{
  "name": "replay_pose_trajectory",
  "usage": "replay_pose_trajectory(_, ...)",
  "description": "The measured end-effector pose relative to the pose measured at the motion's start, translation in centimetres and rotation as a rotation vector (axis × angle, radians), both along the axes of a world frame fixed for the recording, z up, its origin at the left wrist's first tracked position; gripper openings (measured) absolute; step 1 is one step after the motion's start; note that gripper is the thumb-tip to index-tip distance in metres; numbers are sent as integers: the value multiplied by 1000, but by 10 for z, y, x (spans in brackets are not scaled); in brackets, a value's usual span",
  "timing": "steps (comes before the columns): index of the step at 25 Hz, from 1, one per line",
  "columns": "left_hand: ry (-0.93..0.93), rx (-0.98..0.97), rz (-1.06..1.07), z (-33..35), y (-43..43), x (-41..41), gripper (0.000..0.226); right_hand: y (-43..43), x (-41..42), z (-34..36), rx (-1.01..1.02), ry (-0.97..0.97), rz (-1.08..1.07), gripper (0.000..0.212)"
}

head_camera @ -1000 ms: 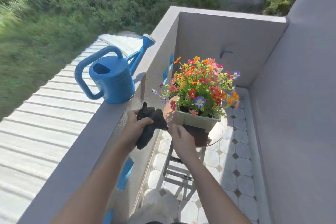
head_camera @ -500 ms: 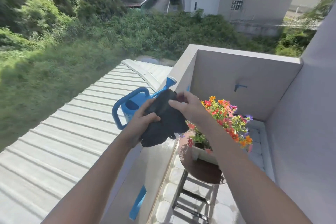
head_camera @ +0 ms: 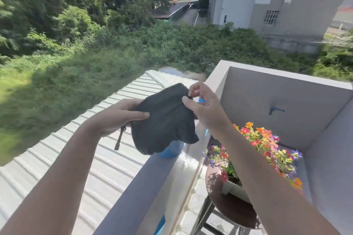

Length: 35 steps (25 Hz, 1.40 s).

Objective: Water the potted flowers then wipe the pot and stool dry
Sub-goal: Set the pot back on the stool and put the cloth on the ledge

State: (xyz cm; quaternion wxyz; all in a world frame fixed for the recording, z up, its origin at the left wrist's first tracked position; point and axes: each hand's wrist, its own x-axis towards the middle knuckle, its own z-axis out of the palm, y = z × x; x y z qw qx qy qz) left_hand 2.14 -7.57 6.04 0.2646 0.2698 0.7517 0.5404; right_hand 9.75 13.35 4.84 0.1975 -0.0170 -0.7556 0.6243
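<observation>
Step in hand: the wiping stage is judged to be under way; a dark cloth (head_camera: 164, 118) is held up in the air, spread between both hands, above the parapet ledge (head_camera: 145, 181) and well apart from the pot.
Left hand (head_camera: 116, 116): closed on the left edge of the cloth, thumb laid over the front and the other fingers hidden behind it; a short dark cord is seen hanging below the hand.
Right hand (head_camera: 206, 107): the upper right corner of the cloth is pinched between thumb and forefinger, the remaining fingers loosely curled and holding nothing.
Next move: the cloth is judged to need lowering to the right and nearer, so that it is brought onto the pot wall and then the stool top; a flat, folded face would be called for.
Pot (head_camera: 231, 187): a pale square planter, set on the stool, low at the right; only one corner is shown.
Pot contents: filled with flowers (head_camera: 263, 145) in red, orange, yellow and purple, spilling over the rim; soil and any water cannot be seen.
Stool (head_camera: 229, 208): a round brown top on dark legs, standing on the tiled balcony floor just beside the parapet.
Watering can (head_camera: 171, 150): a blue can, mostly hidden behind the cloth, set on the ledge; its contents cannot be told.
</observation>
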Motion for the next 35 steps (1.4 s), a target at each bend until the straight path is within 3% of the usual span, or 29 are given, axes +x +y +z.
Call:
replay_pose_trajectory(6,233,-543,37,6,42,-118,19,-23,-42,-83,-375,-150,-115,22)
replay_pose_trajectory(10,313,-665,2,-35,101,-149,20,-21,-55,-112,-411,-222,-329,33)
replay_pose_trajectory(15,314,-642,18,-77,116,-150,19,-15,-51,-129,-189,-289,-410,35)
replay_pose_trajectory(19,154,-480,30,-94,102,-143,24,-20,-59,-123,-80,-312,-373,36)
replay_pose_trajectory(22,304,-393,50,-97,94,-138,20,-16,-60,-123,182,-319,-351,36)
replay_pose_trajectory(25,401,-468,86,-87,88,-119,51,-5,-56,-133,615,-285,-365,41)
replay_pose_trajectory(27,448,-627,-28,-79,87,-101,57,3,-55,-141,818,-280,-348,52)
replay_pose_trajectory(29,558,-747,-74,-78,89,-89,45,5,-54,-139,891,-341,-269,62)
replay_pose_trajectory(32,716,-826,26,-79,98,-77,26,1,-52,-142,916,-375,-180,69)
replay_pose_trajectory(35,750,-857,167,-84,108,-60,22,-6,-52,-143,919,-436,-154,75)
